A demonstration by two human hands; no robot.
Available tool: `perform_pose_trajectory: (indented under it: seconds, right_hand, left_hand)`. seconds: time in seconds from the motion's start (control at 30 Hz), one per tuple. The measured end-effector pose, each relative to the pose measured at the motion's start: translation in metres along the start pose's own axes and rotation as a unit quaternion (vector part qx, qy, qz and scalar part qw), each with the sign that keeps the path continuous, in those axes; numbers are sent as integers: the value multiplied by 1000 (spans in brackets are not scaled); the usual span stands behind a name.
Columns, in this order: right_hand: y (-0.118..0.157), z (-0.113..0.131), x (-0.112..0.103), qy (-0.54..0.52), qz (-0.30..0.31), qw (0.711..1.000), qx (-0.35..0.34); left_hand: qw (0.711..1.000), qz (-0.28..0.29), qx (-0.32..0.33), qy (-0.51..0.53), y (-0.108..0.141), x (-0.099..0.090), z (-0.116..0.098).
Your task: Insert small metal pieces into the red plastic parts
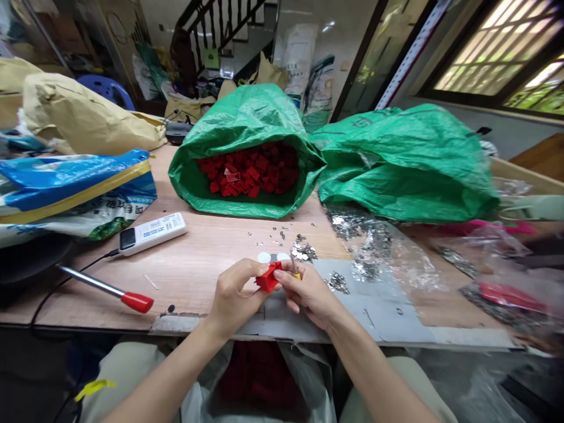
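Observation:
A small red plastic box [268, 278] is held up over the table's front part, between my two hands. My left hand [235, 294] grips its left side with thumb and fingers. On its right side, my right hand [308, 291] pinches the box with thumb and finger. The same hand also has a small tool with a yellow part [296, 275] and a thin metal tip tucked in its fingers. Just beyond the hands lie white round pieces [264, 257] and a pile of small metal parts [304, 251].
An open green sack [238, 205] full of red pieces stands behind, another green sack [409, 164] to its right. At left are a white device [154, 233], a red-handled lever [137, 302] and a blue-white bag [74, 188]. Plastic bags of metal parts [374, 247] lie right.

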State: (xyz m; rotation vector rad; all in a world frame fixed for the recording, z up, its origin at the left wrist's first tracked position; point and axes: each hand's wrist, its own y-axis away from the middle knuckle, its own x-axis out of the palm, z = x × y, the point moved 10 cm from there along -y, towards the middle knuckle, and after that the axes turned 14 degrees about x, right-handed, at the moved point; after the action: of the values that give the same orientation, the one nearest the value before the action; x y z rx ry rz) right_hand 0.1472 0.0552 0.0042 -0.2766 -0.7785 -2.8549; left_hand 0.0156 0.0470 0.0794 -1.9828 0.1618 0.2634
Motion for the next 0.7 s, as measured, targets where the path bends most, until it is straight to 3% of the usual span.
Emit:
perform_pose_trajectory:
  seconds: [0.1, 0.2, 0.27, 0.3, 0.33, 0.4, 0.5, 0.57, 0.7]
  right_hand:
    - [6, -7, 7, -43, 36, 998, 22]
    - [14, -8, 5, -9, 54, 998, 37]
    - [21, -2, -12, 87, 15, 996, 22]
    - [25, 6, -27, 155, -35, 987, -3]
    - [31, 16, -45, 231, -101, 967, -32]
    - [46, 38, -80, 372, -256, 888, -82]
    - [54, 42, -109, 512, -353, 782, -45]
    - [53, 37, -113, 550, -360, 753, -24]
    - [52, 32, -113, 568, -368, 736, 4]
  left_hand:
    - [996, 13, -17, 90, 3, 3, 0]
    - [982, 25, -104, 153, 10, 8, 12]
    - [971, 37, -181, 154, 19, 14, 24]
    - [964, 45, -216, 148, 23, 17, 30]
    - [959, 54, -242, 137, 27, 20, 34]
    - [957, 76, -260, 101, 31, 25, 40]
    - [966, 122, -226, 20, 29, 29, 40]
    - [968, 146, -204, -12, 27, 32, 38]
    - [965, 153, -211, -19, 27, 32, 39]
